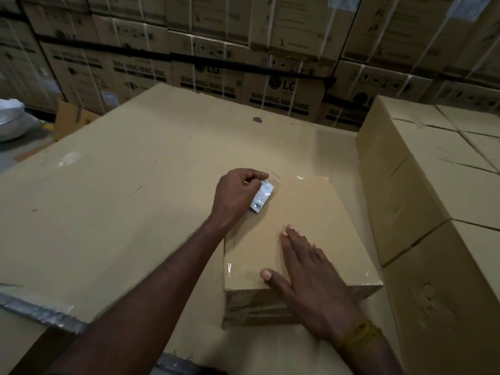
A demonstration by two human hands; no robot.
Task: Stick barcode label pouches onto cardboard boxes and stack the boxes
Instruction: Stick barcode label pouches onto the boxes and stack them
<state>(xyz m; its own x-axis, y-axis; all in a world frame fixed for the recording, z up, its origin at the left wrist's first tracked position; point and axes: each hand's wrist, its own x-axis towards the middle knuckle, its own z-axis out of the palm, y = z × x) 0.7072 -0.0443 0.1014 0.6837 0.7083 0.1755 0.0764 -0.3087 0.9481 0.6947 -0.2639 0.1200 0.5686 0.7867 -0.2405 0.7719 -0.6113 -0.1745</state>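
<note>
A small taped cardboard box [322, 212] lies on a large flat cardboard surface [130, 169]. My left hand [238, 196] has its fingers curled and pinches a clear barcode label pouch [262, 196] with a white label, at the box's far left corner. My right hand [311, 280] lies flat, fingers straight, on the box's near top face. Part of the pouch is hidden under my left hand.
A row of plain cardboard boxes [422, 201] stands right beside the small box. Stacked washing machine cartons [278, 96] form a wall behind. A white sack [13, 117] and a loose carton [73, 117] lie on the floor at far left.
</note>
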